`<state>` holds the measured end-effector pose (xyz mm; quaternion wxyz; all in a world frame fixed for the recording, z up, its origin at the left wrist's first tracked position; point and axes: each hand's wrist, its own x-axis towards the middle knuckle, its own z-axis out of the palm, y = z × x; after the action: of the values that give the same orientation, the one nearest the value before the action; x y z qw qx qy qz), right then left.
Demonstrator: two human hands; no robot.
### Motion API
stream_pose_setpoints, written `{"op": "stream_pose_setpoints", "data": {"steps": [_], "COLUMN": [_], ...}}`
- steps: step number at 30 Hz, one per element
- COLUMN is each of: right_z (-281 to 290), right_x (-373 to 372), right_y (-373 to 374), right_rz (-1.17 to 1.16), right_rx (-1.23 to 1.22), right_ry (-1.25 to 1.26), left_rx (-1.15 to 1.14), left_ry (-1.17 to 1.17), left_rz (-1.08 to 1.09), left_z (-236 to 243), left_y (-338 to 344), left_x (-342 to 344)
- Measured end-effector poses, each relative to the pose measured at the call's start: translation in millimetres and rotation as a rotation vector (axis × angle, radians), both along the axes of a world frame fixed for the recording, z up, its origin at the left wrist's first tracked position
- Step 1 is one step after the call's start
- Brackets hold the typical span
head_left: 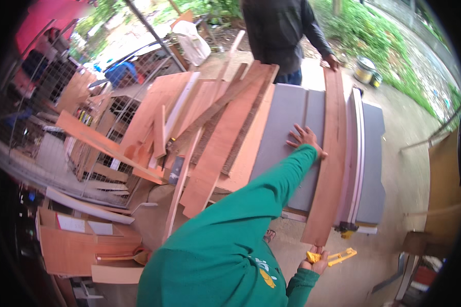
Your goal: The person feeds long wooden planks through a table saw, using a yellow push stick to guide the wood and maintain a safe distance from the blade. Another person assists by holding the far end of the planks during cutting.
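Note:
My left hand [305, 140] has its fingers spread and lies on the grey surface of the machine table [280, 133], its edge beside a long reddish-brown plank [329, 153]. At the plank's near end, my right hand [316, 261] is closed round a yellow tool [342, 257] with a long, open-framed part; its exact kind is unclear. My right fingertips are at the plank's end, and I cannot tell whether they grip it. A co-worker's hand [332, 62] rests at the plank's far end.
A pale rail [354, 153] runs along the table, right of the plank. Several wooden boards [235, 133] lean and overlap on the left, beside a wire mesh fence [30, 102]. A bucket [364, 69] stands far right. Cut panels [66, 250] lie at lower left.

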<state>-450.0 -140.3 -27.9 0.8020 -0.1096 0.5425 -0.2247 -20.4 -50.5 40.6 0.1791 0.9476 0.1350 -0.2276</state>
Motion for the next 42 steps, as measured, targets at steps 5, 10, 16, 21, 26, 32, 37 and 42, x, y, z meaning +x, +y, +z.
{"op": "stream_pose_setpoints", "data": {"steps": [5, 10, 16, 21, 26, 32, 37, 42], "right_z": [-7, 14, 58, 45, 31, -17, -20, -18], "right_x": [7, 6, -1, -50, -22, 3, 2, 9], "right_y": [20, 23, 39, 35, 21, 4, -6, -10], "right_rz": [-0.011, -0.044, -0.093, 0.285, 0.594, 0.602, 0.676, 0.685], "right_rx": [-0.119, -0.06, -0.208, -1.22, -1.566, -1.713, -1.768, -1.803], "right_ry": [0.009, -0.088, 0.024, 0.4, 0.373, 0.381, 0.407, 0.367], "left_rx": [0.019, -0.001, 0.02, 0.032, 0.03, 0.011, 0.011, -0.033], "left_ry": [-0.119, -0.09, -0.117, -0.108, -0.12, -0.103, -0.089, -0.112], "left_rz": [-0.042, -0.042, -0.047, -0.079, -0.064, -0.043, -0.005, 0.007], "left_z": [-22, -25, -23, -20, -26, -15, -15, -22], "left_y": [9, 9, 3, 11, 11, 6, 4, 7], "left_x": [-2, 2, -6, -6, -3, -11, -13, 1]}}
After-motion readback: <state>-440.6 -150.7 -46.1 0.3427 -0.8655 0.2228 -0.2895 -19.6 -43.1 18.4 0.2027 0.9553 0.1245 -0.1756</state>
